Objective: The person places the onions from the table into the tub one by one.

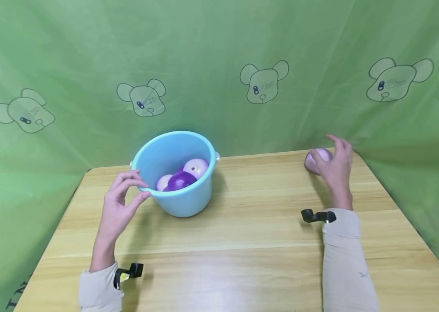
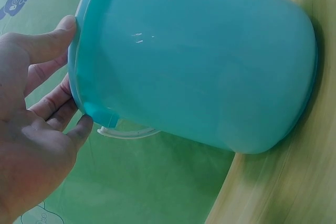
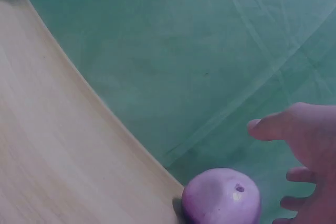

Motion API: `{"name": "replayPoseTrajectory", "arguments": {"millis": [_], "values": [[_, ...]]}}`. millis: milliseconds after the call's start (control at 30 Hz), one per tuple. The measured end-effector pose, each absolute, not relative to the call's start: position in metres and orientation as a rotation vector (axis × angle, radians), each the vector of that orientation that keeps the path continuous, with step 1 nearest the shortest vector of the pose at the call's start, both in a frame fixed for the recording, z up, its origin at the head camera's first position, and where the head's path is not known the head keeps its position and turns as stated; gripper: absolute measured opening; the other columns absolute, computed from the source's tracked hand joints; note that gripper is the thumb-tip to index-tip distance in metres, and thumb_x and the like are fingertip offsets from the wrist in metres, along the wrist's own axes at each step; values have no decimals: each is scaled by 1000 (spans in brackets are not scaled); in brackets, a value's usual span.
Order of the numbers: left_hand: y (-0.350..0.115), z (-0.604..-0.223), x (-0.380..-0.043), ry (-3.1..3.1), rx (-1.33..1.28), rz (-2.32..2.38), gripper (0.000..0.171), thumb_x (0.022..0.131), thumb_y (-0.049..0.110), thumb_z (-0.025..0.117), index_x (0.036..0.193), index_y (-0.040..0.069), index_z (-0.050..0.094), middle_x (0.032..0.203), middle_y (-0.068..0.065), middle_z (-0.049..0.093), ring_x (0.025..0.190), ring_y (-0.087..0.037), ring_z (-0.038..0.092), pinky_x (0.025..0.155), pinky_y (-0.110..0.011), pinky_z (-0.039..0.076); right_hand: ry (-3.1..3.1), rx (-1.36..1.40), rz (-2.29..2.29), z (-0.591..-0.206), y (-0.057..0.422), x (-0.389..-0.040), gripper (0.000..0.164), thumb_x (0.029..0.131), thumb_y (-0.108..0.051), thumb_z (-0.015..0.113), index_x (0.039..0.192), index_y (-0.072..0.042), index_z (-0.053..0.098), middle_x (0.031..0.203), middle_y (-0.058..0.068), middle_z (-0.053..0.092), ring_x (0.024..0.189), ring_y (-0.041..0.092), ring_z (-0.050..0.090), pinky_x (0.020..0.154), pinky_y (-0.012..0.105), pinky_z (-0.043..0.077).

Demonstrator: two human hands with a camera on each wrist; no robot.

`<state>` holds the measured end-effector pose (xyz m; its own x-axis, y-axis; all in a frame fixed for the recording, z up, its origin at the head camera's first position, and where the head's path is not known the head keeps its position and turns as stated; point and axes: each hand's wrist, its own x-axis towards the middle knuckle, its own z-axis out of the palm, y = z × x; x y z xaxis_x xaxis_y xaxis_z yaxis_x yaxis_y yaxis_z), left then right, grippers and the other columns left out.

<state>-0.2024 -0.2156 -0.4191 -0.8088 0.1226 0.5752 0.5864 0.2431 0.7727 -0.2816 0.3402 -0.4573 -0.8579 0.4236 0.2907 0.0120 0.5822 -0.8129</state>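
My left hand (image 1: 120,203) pinches the near-left rim of a light blue bucket (image 1: 184,206). In the left wrist view, the thumb (image 2: 50,40) and fingertips lie against that rim. Several round purple and pale purple fruit-like things, one being a dark purple one (image 1: 181,180), rest inside the bucket. At the table's far right corner sits another round, light purple fruit-like thing (image 3: 223,195) with a small dark spot. My right hand (image 1: 336,169) is over and beside it, thumb and fingers spread. The right wrist view shows a gap between hand and fruit-like thing.
The wooden table (image 1: 243,221) carries the bucket toward its back left. A green curtain (image 1: 211,43) with mouse-head prints hangs right behind the back edge and along both sides. A white handle (image 2: 128,132) hangs at the bucket's side.
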Motion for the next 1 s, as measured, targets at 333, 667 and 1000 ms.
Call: {"name": "replayPoseTrajectory", "arguments": {"millis": [333, 667, 1000], "values": [[-217, -418, -202, -2130, -630, -1592, 18, 85, -15, 74, 100, -5, 71, 119, -29, 53, 138, -29, 46, 124, -37, 32, -2382, -377, 1229, -465, 345, -289, 72, 94, -17, 69, 159, -21, 38, 166, 17, 15, 147, 44, 23, 110, 74, 36], [-217, -418, -202, -2124, -635, -1588, 18, 85, -16, 74, 99, -5, 71, 118, -23, 55, 137, -31, 46, 124, -36, 33, -2462, -387, 1278, -482, 347, -296, 86, 89, -16, 75, 162, -21, 30, 165, 21, 11, 137, 53, 34, 104, 75, 41], [-215, -419, -202, -2113, -653, -1596, 19, 84, -18, 73, 99, -8, 71, 117, -17, 56, 137, -31, 46, 123, -35, 34, -2577, -426, 1257, -496, 353, -299, 97, 89, -20, 77, 165, -21, 17, 161, 35, 8, 132, 62, 34, 101, 81, 39]]}}
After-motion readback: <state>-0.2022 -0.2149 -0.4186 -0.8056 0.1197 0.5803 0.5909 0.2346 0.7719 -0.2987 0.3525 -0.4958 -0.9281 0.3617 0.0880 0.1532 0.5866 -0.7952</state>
